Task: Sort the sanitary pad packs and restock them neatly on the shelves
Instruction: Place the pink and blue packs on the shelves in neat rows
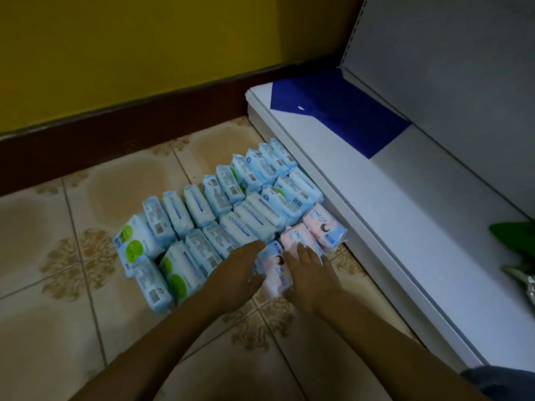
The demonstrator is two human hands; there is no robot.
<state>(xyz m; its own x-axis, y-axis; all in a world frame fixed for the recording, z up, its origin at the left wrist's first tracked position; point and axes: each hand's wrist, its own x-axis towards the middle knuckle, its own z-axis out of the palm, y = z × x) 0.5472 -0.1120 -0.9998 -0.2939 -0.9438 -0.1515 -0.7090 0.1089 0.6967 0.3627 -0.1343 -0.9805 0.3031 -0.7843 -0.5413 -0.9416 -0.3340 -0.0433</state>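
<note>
Scanning from the left: tiled floor (pixel 58 299), then the blue packs (pixel 202 215) standing on edge in two slanted rows, a few with green print at the near-left end. All of them are on the floor, none on the shelf yet.

Left hand (pixel 236 274) is released, fingers straight, flat against the near-right end of the blue rows and the left side of the nearest pink pack (pixel 275 274). That pack sits between the two hands, touching both.

Right hand (pixel 308 274) lies over the pack's right edge, fingers spread and nearly straight, tips reaching the next pink pack along. No closed grasp is visible. Thumb contact is partly hidden.

Two more pink packs (pixel 324 224) lie just beyond the fingers, against the base of the white shelf (pixel 405 212). The shelf has a blue sheet (pixel 333 108) at its far end and something green (pixel 518 238) at the right edge of view, unclear what.

Handling guess:
- The packs look light, soft and squashy.
- The glossy film wrap is likely slippery and crinkly.
- They are not fragile, but a hard squeeze would dent them.
- Best hold is probably palms on the two broad faces, or thumb and fingers across the narrow sides. Several could be clamped together as a block.

Step guess: gathering the pink ones apart from the blue. Restocking has barely begun.
</note>
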